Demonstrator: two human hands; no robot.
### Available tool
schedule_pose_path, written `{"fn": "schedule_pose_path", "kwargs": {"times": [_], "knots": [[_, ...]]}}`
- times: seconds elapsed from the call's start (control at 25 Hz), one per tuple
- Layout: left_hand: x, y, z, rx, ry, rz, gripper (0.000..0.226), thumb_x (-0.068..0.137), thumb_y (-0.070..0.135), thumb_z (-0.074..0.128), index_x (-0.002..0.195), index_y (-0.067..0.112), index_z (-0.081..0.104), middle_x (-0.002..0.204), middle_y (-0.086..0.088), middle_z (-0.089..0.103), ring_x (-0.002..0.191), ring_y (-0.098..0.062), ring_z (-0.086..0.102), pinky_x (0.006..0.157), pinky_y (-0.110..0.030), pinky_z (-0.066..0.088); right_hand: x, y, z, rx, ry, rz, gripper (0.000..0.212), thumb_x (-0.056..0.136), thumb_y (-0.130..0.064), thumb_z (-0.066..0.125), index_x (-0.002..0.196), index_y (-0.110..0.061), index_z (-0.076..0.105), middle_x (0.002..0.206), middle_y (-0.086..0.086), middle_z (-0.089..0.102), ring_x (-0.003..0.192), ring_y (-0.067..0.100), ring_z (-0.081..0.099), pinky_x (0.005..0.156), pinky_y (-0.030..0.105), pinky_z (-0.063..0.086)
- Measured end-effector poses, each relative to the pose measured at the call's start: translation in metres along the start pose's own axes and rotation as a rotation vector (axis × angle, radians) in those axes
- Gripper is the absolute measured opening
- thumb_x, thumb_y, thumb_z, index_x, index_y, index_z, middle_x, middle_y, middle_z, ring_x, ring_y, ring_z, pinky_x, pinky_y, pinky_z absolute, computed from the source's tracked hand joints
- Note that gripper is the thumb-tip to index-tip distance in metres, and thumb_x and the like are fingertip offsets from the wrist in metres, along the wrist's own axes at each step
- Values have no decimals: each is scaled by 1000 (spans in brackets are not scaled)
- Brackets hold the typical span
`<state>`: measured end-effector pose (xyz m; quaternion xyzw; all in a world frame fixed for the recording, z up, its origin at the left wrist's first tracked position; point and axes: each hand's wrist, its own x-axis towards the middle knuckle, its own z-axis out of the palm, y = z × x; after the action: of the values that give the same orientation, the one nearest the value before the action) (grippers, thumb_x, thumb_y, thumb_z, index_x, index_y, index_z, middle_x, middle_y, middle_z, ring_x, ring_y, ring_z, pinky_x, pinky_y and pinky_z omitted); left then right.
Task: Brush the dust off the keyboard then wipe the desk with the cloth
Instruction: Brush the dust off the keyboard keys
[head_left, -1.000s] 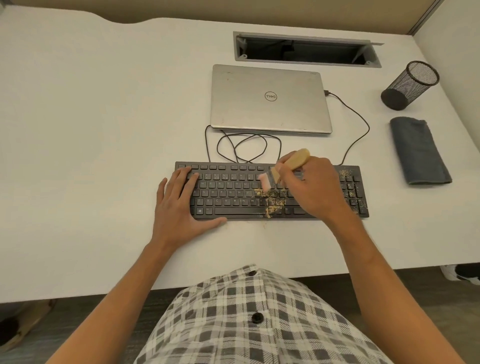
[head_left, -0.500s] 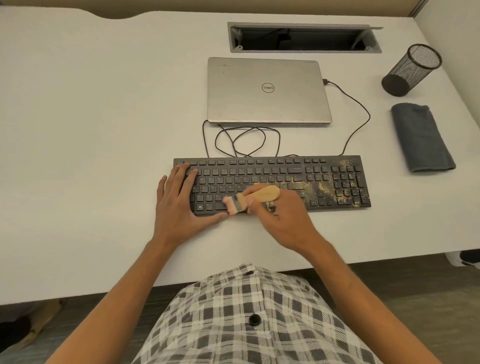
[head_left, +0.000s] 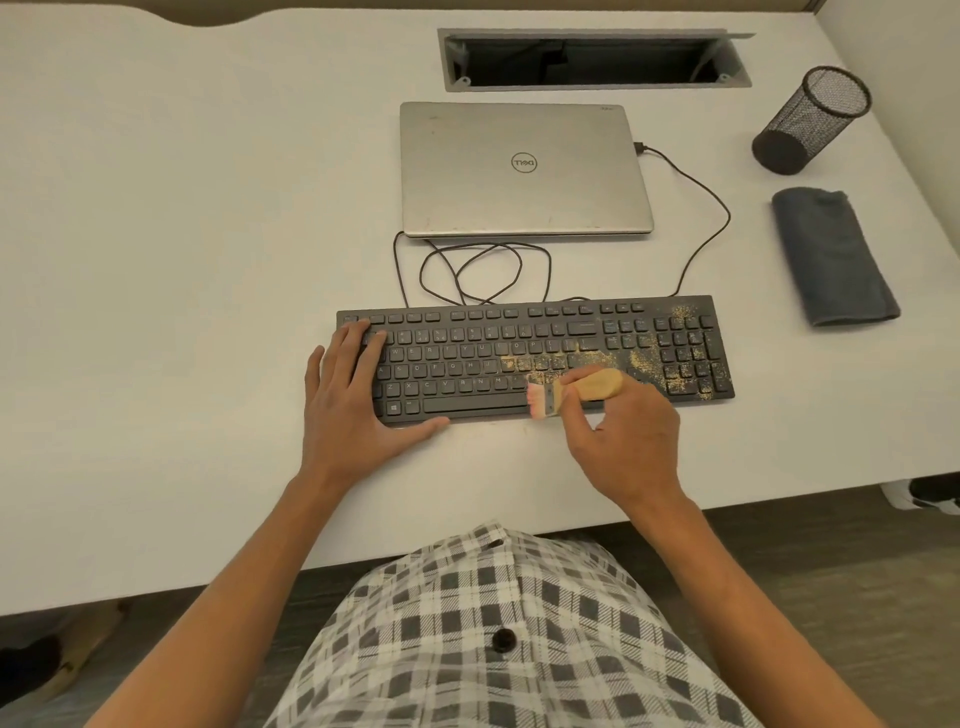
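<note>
Only one view here, the head cam looking down. The right hand (head_left: 631, 441) has its fingers curled round the wooden handle of a small brush (head_left: 574, 392), bristles pointing toward the left hand and sitting on the near edge of the keyboard (head_left: 535, 358), just past the spacebar's end. The left hand (head_left: 358, 400) is flat, fingers straight, pressing on the keyboard's end with the thumb along the front edge, so it's basically pinning the thing down. Dust (head_left: 641, 358) is scattered mostly beyond and to the outside of the right hand, over the number pad area. My guess on handling: the brush looks light with soft bristles, so a loose grip low on the handle seems enough and pressing hard would only splay them. The keyboard is thin, probably light and slidey on the desk (head_left: 156, 260), hence the bracing. The cloth (head_left: 831, 254) lies folded well off to the right hand's outer side, untouched; it's soft and floppy, so I'd grab it bunched from the top, not by a corner.
</note>
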<state>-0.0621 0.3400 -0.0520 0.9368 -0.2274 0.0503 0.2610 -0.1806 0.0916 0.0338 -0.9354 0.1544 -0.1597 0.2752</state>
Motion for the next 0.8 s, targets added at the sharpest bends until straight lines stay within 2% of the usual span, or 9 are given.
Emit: {"fn": "schedule_pose_path", "kwargs": {"times": [0.12,0.28,0.4,0.48,0.6,0.72,0.8], "knots": [[0,0,0,5,11,0,114,65,85,64,149,10,44,160,-10,36,149,-30,30,123,-55,18,1,-15,7,116,-103,-90,29,92,-36,47,90,-21,72,84,-9,71,71,13,63,66,36,52],[0,0,1,13,17,13,114,65,84,64,149,9,45,160,-11,36,149,-30,30,122,-57,19,2,-3,3,-37,-81,-54,35,91,-43,42,90,-24,72,79,-11,70,56,7,54,60,30,49],[0,-1,1,15,16,19,115,65,85,64,149,9,44,160,-10,35,150,-30,30,122,-57,18,3,7,-6,14,-48,27,23,90,-35,50,89,-26,71,85,-14,71,48,2,50,52,24,43],[0,-1,1,48,34,39,112,66,84,64,146,8,48,159,-11,38,149,-30,33,123,-57,17,2,12,-11,175,-35,74,18,89,-30,54,88,-23,71,89,-18,70,57,4,58,53,25,46],[-1,2,4,160,82,156,100,73,79,63,136,2,58,151,-16,48,145,-33,40,123,-57,17,2,19,-20,390,-2,176,17,92,-21,58,84,-17,72,94,-18,70,82,9,67,64,41,57],[0,13,10,218,106,194,94,76,76,65,133,1,60,149,-17,51,144,-34,41,123,-56,18,6,31,-30,508,5,240,17,95,-13,60,83,-17,72,97,-8,72,90,6,68,73,34,58],[0,23,17,205,120,197,92,77,74,65,133,1,61,148,-16,52,143,-33,42,122,-58,20,8,42,-38,602,-7,285,8,91,-12,65,92,-16,71,93,-7,73,89,7,70,72,27,58]]}}
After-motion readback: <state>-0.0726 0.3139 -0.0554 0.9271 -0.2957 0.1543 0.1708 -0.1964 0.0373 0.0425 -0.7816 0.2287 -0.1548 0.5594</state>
